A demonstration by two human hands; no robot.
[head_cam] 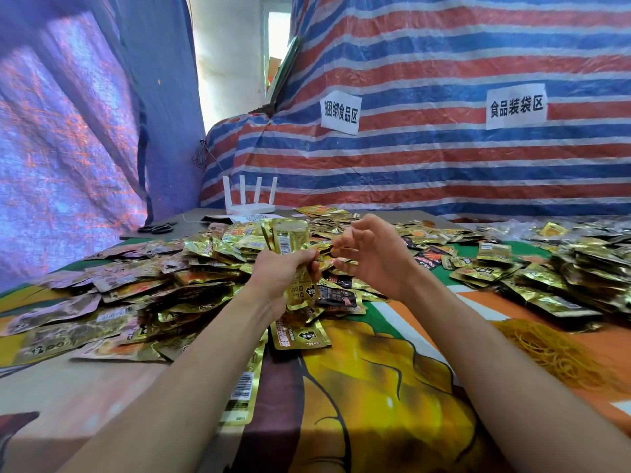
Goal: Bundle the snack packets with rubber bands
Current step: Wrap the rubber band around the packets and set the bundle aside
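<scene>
Hands work just above the heap of loose packets (pixel 164 278) that covers the table. Right of that heap lies the rubber band pile (pixel 553 349). Over the heap's near edge, the left hand (pixel 278 273) grips a gold stack of packets (pixel 290 238) upright around its middle. The right hand (pixel 372 254) is beside it with fingers spread and half curled; I cannot tell whether a band is stretched on them. The foil pouches look light, slick and springy, so they may fan or slip. Pinching firmly across the stack's waist seems best.

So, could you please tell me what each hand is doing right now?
Left hand: grips an upright stack of gold foil snack packets.
Right hand: loosely curled; whether it holds anything cannot be told.
</scene>
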